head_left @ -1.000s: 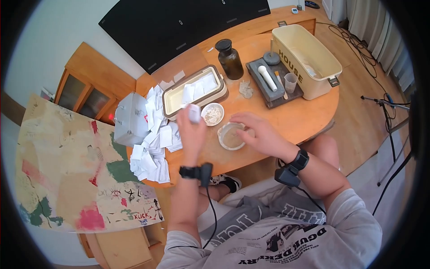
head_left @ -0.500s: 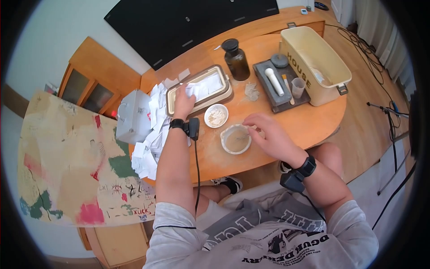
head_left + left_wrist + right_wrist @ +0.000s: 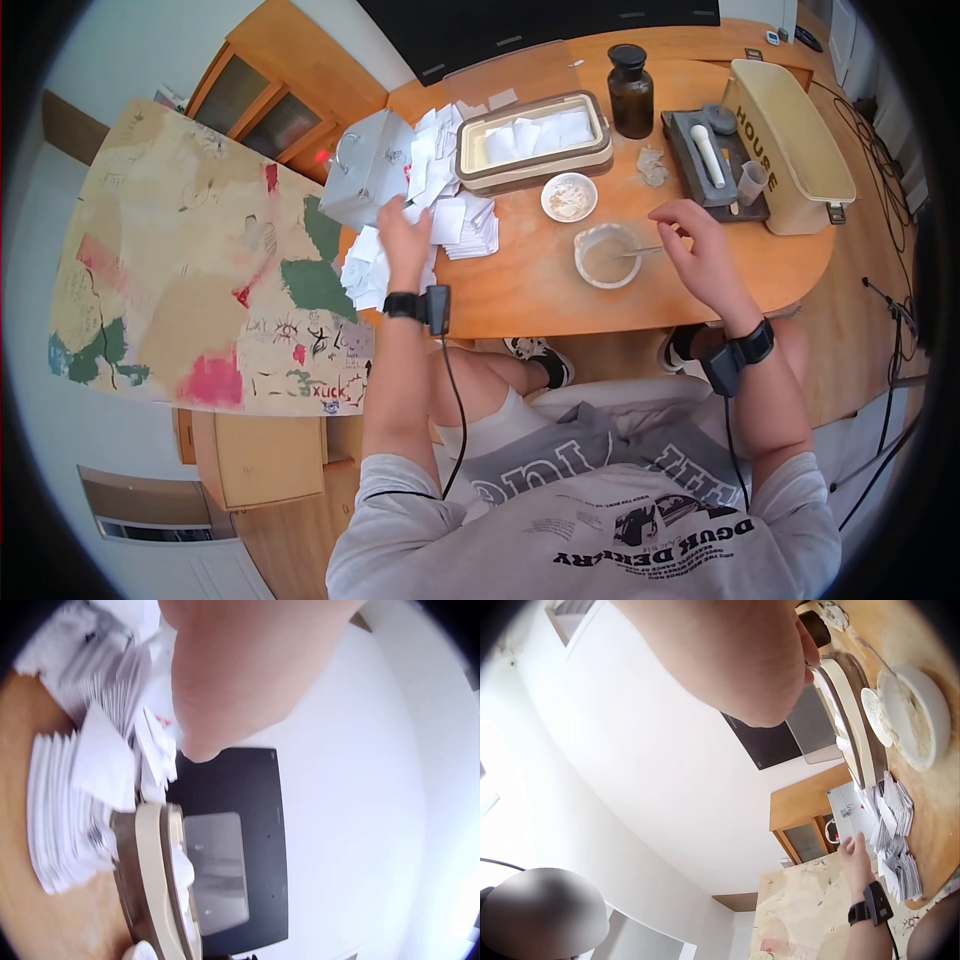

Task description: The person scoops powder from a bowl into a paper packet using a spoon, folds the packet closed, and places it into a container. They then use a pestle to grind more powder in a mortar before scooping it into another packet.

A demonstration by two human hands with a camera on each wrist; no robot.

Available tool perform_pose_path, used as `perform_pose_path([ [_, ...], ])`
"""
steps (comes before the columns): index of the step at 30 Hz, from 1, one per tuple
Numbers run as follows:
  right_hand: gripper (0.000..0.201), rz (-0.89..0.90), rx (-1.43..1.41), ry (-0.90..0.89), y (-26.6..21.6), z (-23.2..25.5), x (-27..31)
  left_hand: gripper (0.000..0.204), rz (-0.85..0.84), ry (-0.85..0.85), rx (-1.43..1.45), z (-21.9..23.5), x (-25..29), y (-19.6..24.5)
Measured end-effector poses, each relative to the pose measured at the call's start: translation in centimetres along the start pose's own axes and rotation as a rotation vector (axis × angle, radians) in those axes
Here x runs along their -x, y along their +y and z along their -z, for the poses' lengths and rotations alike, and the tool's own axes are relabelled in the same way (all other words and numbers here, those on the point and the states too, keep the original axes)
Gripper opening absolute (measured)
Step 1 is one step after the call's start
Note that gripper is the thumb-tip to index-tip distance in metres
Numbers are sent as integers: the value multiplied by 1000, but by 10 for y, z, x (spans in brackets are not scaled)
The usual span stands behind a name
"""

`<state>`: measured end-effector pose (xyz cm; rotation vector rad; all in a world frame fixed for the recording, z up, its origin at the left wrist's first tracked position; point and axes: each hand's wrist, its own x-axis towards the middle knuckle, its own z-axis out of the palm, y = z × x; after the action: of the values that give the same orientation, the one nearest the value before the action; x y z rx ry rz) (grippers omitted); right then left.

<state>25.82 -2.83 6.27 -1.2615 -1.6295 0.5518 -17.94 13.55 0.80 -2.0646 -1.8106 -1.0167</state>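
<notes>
In the head view my left hand (image 3: 405, 250) reaches over the heap of folded white paper packets (image 3: 370, 268), thumb and fingers apart. The right wrist view shows the same hand with nothing visible between its fingers. My right hand (image 3: 702, 262) hovers, loosely curled, just right of a white bowl (image 3: 592, 275) of pale powder. A thin metal handle (image 3: 645, 250) leans out of that bowl toward the hand; the right wrist view shows it apart from the fingers. Behind stands a smaller white bowl (image 3: 569, 198) with whitish powder. A cream box (image 3: 470, 178) holds several white packets.
A silver case (image 3: 370, 165) stands beside the heap. To the right are a dark glass bottle (image 3: 630, 95), a crumpled scrap (image 3: 652, 167), a dark tray (image 3: 750, 208) with a white pestle (image 3: 707, 155) and plastic cup (image 3: 752, 183), and a large cream bin (image 3: 800, 150).
My left hand carried a white packet to the cream box, then came back to the heap without it. My right hand drew slightly away from the bowl. The head view has turned left.
</notes>
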Motion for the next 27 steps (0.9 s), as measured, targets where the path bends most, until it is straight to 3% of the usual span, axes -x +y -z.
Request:
perform_pose_path([
  [2, 16, -1, 7, -13, -1, -2, 0, 63, 200, -21, -159, 29, 24, -23],
  [3, 16, -6, 15, -20, -1, -1, 1, 63, 206, -20, -155, 36, 36, -27],
  [5, 16, -8, 22, -35, -1, -3, 0, 75, 437, -218, -297, 56, 51, -26],
  [8, 16, -6, 22, -48, -2, -8, -2, 81, 521, -306, -318, 63, 61, -20],
  [27, 18, -73, -27, -92, 3, -13, -2, 91, 644, -343, -269, 58, 57, -27],
])
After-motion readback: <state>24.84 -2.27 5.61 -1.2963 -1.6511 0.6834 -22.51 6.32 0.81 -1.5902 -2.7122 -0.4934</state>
